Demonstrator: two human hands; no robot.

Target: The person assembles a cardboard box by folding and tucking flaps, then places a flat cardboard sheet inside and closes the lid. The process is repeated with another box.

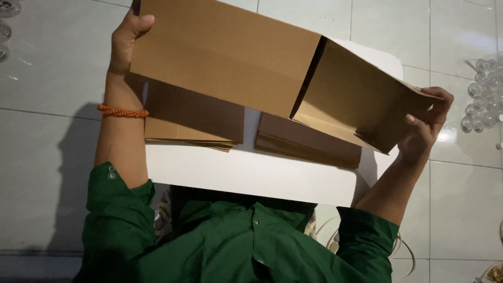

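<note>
A person in a green shirt (236,241) lifts a large flat brown cardboard box blank (225,52) above a white rounded worktop (251,175), which stands on a pale tiled floor (47,78). Above the worktop's left edge, the left hand (127,36), with an orange bead bracelet (123,111) at the wrist, is closed on the blank's upper left corner, thumb across the front face. The long panel spans the air over the worktop, clear of it, and casts a shadow on two stacks below: a left stack of flat brown cardboard sheets (194,118) and, beside it with a strip of white between them, a right stack of darker brown sheets (309,141). Past the middle crease the blank's right-hand panel (356,99) swings open at an angle. Beyond the worktop's right edge, the right hand (427,126) pinches that panel's far tip, fingers curled over the edge. A heap of clear glass bulbs (484,94) lies on the floor further right of the worktop. Judged from this grip, the fold would go best with the left hand keeping the long panel steady while the right brings its panel round along the scored crease, the right hand's hold shifted off the thin tip so the board does not buckle, and the whole blank kept high enough not to drag the stacks.
</note>
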